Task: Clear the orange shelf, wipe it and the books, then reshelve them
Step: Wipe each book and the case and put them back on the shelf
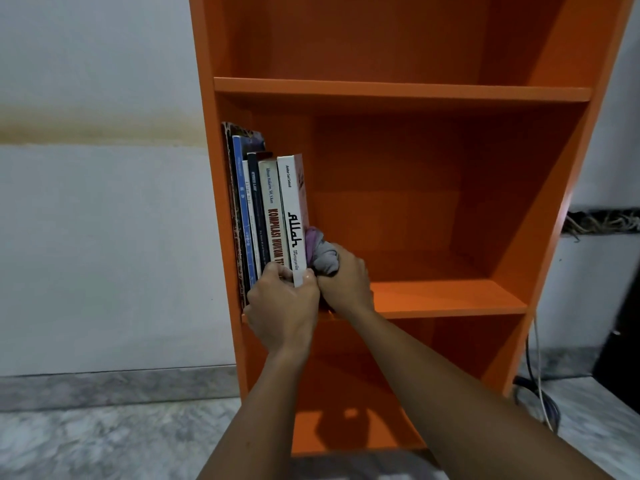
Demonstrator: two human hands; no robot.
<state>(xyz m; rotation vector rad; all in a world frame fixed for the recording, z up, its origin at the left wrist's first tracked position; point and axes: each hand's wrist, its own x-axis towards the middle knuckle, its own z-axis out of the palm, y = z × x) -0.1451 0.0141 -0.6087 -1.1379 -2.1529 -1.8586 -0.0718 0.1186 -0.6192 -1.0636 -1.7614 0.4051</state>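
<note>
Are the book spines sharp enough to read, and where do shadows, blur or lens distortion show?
Head view: the spines of the books are sharp and readable; the sides of the orange shelf converge downward, probably from the wide lens; a dark shadow falls in the lower compartment; the floor near the edges looks soft.

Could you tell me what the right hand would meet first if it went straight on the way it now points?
Probably the rightmost white book: the right hand points up and left, and the cloth it grips seems to press that book's cover, though depth is unclear.
</note>
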